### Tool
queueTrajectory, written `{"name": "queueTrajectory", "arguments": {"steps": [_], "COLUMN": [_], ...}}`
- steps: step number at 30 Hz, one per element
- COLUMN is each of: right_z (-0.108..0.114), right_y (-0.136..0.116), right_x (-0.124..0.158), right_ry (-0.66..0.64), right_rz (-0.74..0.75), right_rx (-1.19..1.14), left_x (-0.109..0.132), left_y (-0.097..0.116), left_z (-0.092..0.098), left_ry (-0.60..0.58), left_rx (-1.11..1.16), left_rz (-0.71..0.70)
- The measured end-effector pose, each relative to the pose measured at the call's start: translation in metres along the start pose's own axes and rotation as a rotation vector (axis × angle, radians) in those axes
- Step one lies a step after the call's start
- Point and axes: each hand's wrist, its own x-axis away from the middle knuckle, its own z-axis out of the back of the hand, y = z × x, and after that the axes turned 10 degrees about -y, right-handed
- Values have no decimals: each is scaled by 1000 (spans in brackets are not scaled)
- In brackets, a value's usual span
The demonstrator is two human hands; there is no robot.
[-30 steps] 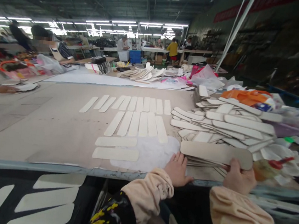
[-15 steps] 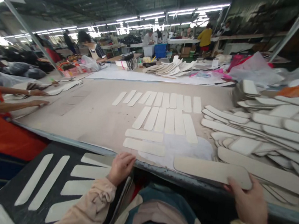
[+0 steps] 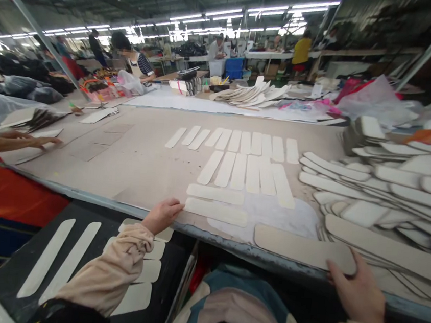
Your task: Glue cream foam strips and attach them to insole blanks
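Observation:
My right hand [image 3: 359, 290] grips the right end of a long beige rounded panel [image 3: 302, 246] at the table's front edge, thumb on top. My left hand [image 3: 164, 214] is pinched at the left end of a white strip [image 3: 216, 212] lying on the table. Another white strip [image 3: 215, 194] lies just behind it. Farther back are two rows of upright-lying white strips [image 3: 238, 171]. A pale whitish sheet [image 3: 283, 215] lies under part of the strips.
Large piles of long panels [image 3: 397, 193] cover the table's right side. White strips [image 3: 46, 258] lie on a black board [image 3: 84, 271] at lower left. Another person's hands [image 3: 28, 142] touch panels at the far left. More people and worktables stand behind.
My left hand has moved up and left from the table edge to the end of the nearest strip. The other person's hands have shifted left. My right hand keeps its grip on the panel.

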Motion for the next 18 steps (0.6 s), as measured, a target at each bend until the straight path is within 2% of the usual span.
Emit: {"name": "queueTrajectory", "arguments": {"steps": [3, 6, 9, 14, 18], "right_z": [1, 4, 7, 10, 4], "right_y": [4, 5, 2, -6, -21], "right_x": [-2, -1, 1, 5, 12], "right_ry": [-46, -135, -147, -133, -200], "right_rz": [29, 18, 18, 25, 46], "right_rx": [18, -55, -60, -71, -145], "left_x": [-15, -24, -26, -22, -8], "left_y": [-4, -6, -10, -14, -8], "left_z": [4, 6, 5, 12, 35], "left_ry": [-108, -154, -154, 1, 238], "left_rx": [-30, -60, -146, -190, -100], "left_rz": [-115, -199, -242, -313, -191]}}
